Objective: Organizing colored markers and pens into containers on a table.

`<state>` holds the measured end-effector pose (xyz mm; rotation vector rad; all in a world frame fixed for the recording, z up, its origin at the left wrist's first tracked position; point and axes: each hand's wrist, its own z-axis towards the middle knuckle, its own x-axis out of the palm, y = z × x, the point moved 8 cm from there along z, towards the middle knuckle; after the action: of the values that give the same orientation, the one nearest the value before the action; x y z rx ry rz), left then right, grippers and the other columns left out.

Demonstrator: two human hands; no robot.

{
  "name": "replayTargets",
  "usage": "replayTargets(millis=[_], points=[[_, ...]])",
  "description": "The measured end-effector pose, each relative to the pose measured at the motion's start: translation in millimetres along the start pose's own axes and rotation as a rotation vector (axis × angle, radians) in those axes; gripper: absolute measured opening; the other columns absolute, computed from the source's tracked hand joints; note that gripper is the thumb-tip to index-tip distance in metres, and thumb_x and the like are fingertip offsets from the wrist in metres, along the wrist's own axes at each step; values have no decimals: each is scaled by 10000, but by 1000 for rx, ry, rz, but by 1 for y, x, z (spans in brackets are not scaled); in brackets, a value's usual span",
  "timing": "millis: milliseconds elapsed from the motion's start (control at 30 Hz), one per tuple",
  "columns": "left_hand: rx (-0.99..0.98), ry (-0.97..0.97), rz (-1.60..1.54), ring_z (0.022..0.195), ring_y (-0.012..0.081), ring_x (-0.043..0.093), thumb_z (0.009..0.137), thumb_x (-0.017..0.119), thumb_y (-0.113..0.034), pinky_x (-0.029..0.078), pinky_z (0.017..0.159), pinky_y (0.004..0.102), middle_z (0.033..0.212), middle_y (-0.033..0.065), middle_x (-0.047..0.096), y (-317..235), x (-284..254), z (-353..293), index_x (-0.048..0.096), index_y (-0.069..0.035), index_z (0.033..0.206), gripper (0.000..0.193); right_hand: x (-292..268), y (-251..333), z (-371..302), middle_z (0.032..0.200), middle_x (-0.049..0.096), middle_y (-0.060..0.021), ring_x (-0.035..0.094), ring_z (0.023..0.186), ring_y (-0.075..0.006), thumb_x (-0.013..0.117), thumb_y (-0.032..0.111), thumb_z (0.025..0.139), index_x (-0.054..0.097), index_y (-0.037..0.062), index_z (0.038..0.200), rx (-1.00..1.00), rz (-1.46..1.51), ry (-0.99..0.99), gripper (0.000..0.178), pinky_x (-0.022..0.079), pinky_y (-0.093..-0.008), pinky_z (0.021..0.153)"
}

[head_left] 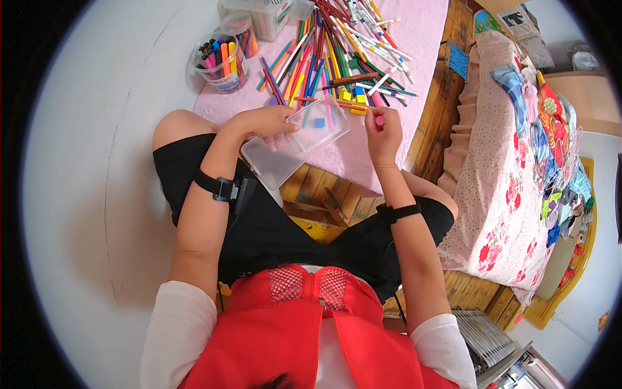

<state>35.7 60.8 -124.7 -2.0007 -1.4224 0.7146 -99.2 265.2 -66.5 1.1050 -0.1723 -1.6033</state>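
Observation:
My left hand grips a clear flat plastic box, held tilted over the near edge of a pink cloth. A small blue piece and a pink pen lie inside the box. Just to its right, my right hand is closed on a small pink piece pinched in the fingertips. A heap of coloured pens and pencils is spread on the cloth beyond both hands, with a few yellow and blue blocks at its near edge.
A clear round tub filled with markers stands at the cloth's left edge, with clear boxes behind it. A bed with a floral cover and piled clothes runs along the right. Wooden floor planks show between my knees.

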Motion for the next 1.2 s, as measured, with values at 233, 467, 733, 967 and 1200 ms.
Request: replayTargets(millis=[233,467,733,967,1200], points=[[126,126,4,684,148,645,846,731,-136,549,545,259,958,91,630,-19,30,5,403,-5,1407,663,25,85,2,826,593,-74,593,812,-282,749,106,785,629,94,897,-194,55,261,164,495,-387,689],[175,225,-26,753,123,627,803,740,-60,540,565,257,983,68,636,-17,43,11,433,-30,1366,642,40,88,-26,975,607,-112,579,973,-319,717,158,816,615,72,996,-200,94,472,225,504,-386,791],[151,229,-39,715,115,596,806,740,-61,534,577,263,939,57,630,-21,43,11,438,-56,1377,645,14,69,-34,1065,603,-154,580,1022,-350,656,6,814,593,39,1195,-107,227,521,388,497,-409,873],[115,278,-41,809,150,635,797,749,-46,563,603,267,964,94,638,-20,46,7,445,-28,1360,640,14,49,-34,1050,634,-133,614,981,-307,675,-50,792,646,53,1167,56,126,431,390,518,-380,836],[127,313,34,795,126,637,818,734,-83,547,575,250,967,49,631,-16,53,10,390,-110,1439,710,21,81,-34,1056,643,-113,608,992,-304,669,-54,705,696,64,1048,-206,108,487,363,510,-385,862]])
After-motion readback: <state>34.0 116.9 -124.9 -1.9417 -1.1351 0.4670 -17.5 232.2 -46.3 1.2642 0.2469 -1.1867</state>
